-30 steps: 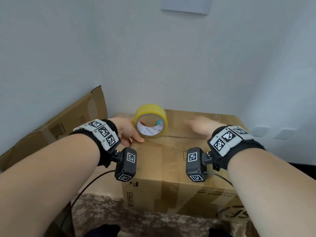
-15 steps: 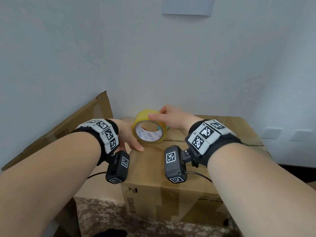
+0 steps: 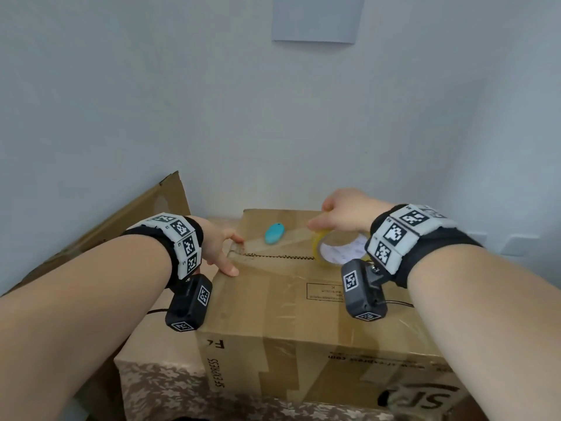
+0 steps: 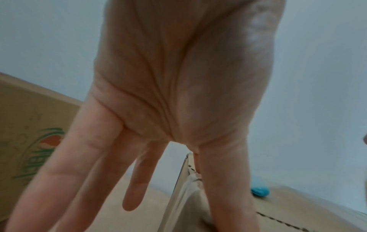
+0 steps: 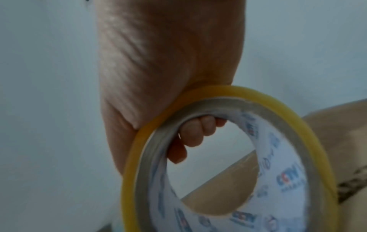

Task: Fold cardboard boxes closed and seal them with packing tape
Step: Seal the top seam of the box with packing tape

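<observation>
A closed brown cardboard box (image 3: 303, 305) fills the middle, its flaps meeting along a dark zigzag seam (image 3: 279, 256). My right hand (image 3: 343, 212) grips a yellow roll of packing tape (image 3: 328, 250) over the right part of the seam; in the right wrist view its fingers (image 5: 195, 135) curl through the roll (image 5: 282, 157). A clear strip of tape (image 3: 282, 241) stretches from the roll leftwards to the box's left edge. There my left hand (image 3: 226, 250) presses the strip's end down with straight fingers (image 4: 228, 196), the other fingers hanging past the edge.
A small turquoise oval object (image 3: 274, 233) lies on the box top behind the strip, also seen as a turquoise object (image 4: 260, 191). Another cardboard box (image 3: 121, 226) with a raised flap leans at the left by the wall. White walls close in behind and at the right.
My right hand has taken the roll and pulled it rightwards along the seam, drawing out a strip of tape. My left hand let go of the roll and stays pressing at the left edge.
</observation>
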